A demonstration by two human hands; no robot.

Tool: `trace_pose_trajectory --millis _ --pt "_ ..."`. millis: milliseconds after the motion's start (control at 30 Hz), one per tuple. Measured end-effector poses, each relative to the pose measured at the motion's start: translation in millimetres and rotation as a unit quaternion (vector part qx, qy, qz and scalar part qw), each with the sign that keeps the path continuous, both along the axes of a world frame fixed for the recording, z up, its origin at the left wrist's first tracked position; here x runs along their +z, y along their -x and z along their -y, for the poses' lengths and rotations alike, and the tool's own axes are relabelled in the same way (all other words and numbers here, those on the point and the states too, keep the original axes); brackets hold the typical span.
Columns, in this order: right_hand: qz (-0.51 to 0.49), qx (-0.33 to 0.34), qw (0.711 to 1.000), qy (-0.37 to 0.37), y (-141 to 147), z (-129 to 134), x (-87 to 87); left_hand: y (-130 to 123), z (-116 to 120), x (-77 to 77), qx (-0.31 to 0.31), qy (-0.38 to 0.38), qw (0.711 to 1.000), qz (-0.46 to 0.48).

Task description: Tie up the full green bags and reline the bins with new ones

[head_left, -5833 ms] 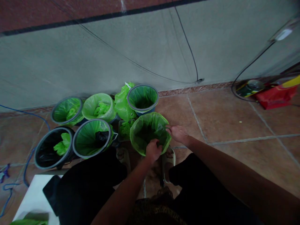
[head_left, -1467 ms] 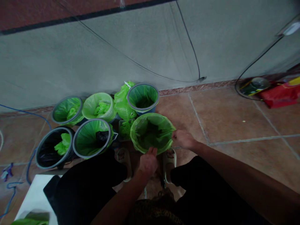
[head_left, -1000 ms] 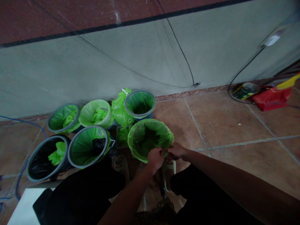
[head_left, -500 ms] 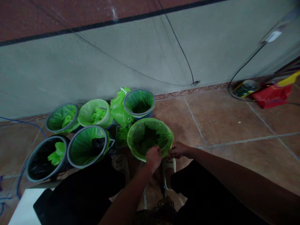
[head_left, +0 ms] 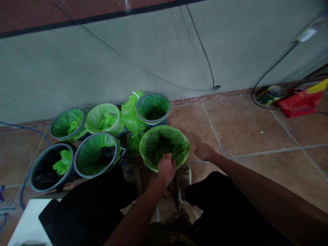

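Note:
A bin lined with a green bag (head_left: 151,160) stands on the floor in front of my feet, the bag folded over its rim. At the bin's near edge is my left hand (head_left: 167,167), its fingers curled over the rim of the bag; whether they grip it is hard to tell. My right hand (head_left: 204,151) is a short way right of the bin, apart from the bag, with its fingers curled in. What it may hold is hidden. Just behind stands another lined bin with a grey rim (head_left: 153,122), beside a tied green bag (head_left: 130,114).
Several lined bins, one a black-lined bin (head_left: 42,176), stand at the left. A small tray (head_left: 133,155) lies between bins. Cables run along the wall (head_left: 102,68). A red dustpan (head_left: 299,104) is far right; a white surface (head_left: 32,218) is lower left.
My right hand has come away from the bin's right edge and moved right. My left hand has shifted slightly down, its fingers looser. The view has moved slightly.

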State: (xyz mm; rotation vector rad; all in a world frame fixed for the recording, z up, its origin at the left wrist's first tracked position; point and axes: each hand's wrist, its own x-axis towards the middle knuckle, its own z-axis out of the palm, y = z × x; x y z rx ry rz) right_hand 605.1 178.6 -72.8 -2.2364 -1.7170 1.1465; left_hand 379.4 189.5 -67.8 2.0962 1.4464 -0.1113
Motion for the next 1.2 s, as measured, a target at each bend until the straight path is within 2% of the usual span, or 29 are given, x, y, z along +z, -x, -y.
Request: trace_pose_trajectory --millis 100,200,333,433,567,833,1033,1200 --pt "0.013 0.010 0.999 -0.031 2 -7 16.3 5 8 5.4 -0.026 -0.042 0.999 0.021" --pt "-0.031 0.089 0.994 -0.058 21 -7 25.6 11 15 6.1 -0.084 -0.042 0.995 0.018" --pt "-0.025 0.232 0.970 -0.066 43 -2 21.8 15 21 1.5 -0.124 -0.034 0.992 -0.013" --pt "0.000 0.281 0.958 -0.062 45 1 13.4 16 23 -2.1 -0.154 -0.040 0.987 -0.025" --pt "0.014 0.306 0.949 -0.078 42 2 1.6 20 22 -8.2 -0.195 -0.050 0.978 -0.048" --pt "0.105 0.370 0.915 -0.117 47 6 -12.0 31 17 -19.3 -0.227 -0.053 0.971 -0.057" --pt "0.165 0.364 0.910 -0.107 53 13 -5.8 36 12 -16.7 -0.280 -0.071 0.956 -0.046" --pt "0.149 0.346 0.922 -0.092 69 19 4.0 55 -12 -15.7 -0.327 -0.119 0.936 -0.054"
